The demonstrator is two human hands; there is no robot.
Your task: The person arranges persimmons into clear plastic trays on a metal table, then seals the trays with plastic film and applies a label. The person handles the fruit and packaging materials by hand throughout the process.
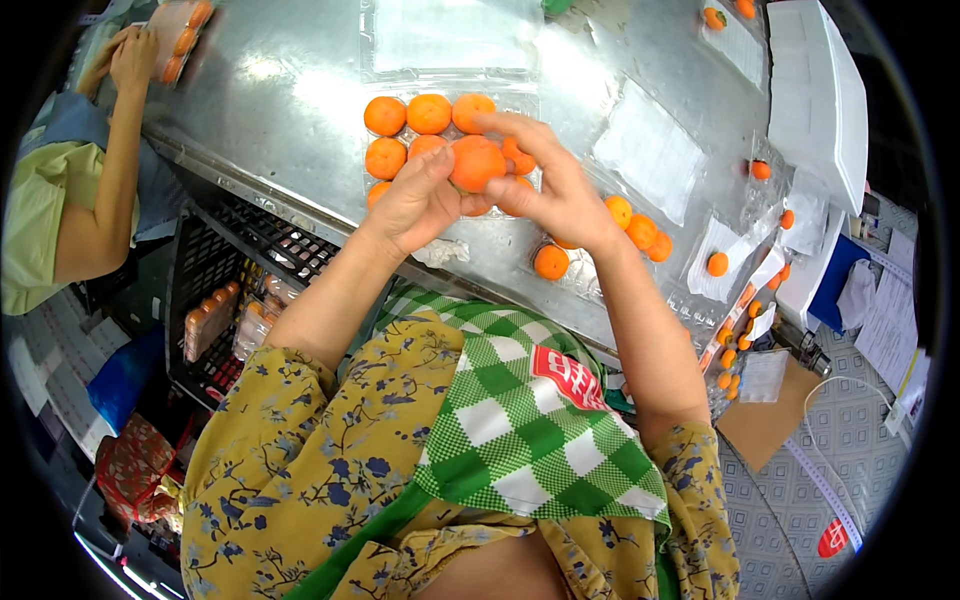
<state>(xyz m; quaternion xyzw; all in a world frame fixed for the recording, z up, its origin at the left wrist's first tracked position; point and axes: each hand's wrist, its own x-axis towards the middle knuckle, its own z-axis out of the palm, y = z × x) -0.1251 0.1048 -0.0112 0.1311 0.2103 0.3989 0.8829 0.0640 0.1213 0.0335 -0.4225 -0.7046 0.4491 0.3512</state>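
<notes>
Both my hands hold one orange (477, 163) above a clear plastic tray (527, 97) filled with rows of oranges on the steel table (275, 100). My left hand (420, 207) curls at its lower left side, thumb raised against it. My right hand (545, 187) wraps it from the right, index finger over the top and thumb beneath. The tray's lower fruit are partly hidden by my hands. More loose oranges (640, 230) lie to the right, with crumpled white material (440, 251) near the front edge.
A co-worker's arms (112, 170) handle a packed tray (183, 43) at upper left. A black crate (205, 265) of packs stands below the table's left edge. Empty plastic trays (648, 150) lie right and behind. White foam boxes (815, 95) and a line of small oranges (728, 381) are at right.
</notes>
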